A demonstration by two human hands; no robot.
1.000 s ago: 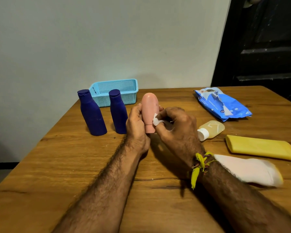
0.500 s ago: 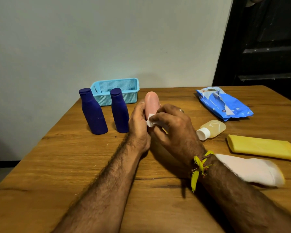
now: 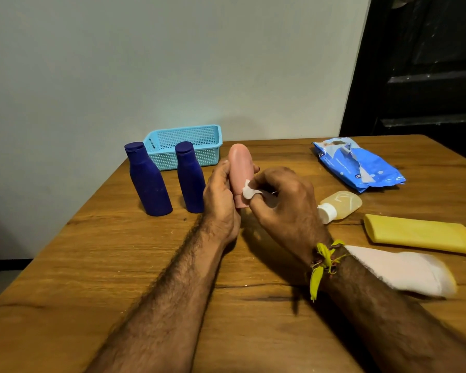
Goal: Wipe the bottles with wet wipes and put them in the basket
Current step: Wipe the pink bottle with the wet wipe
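My left hand grips a pink bottle held upright, cap end down, above the middle of the wooden table. My right hand pinches a small white wet wipe against the bottle's lower right side. Two dark blue bottles stand upright to the left. Behind them a light blue mesh basket sits by the wall with nothing visible inside. To the right lie a clear yellowish bottle with a white cap, a long yellow bottle and a white bottle.
A blue wet wipe pack lies at the back right of the table. The wall runs close behind the basket, and a dark door stands at the right. The table's left edge drops off beside the blue bottles.
The wipe has slid up the pink bottle and back down to its lower part. My left hand keeps holding the bottle in the same place.
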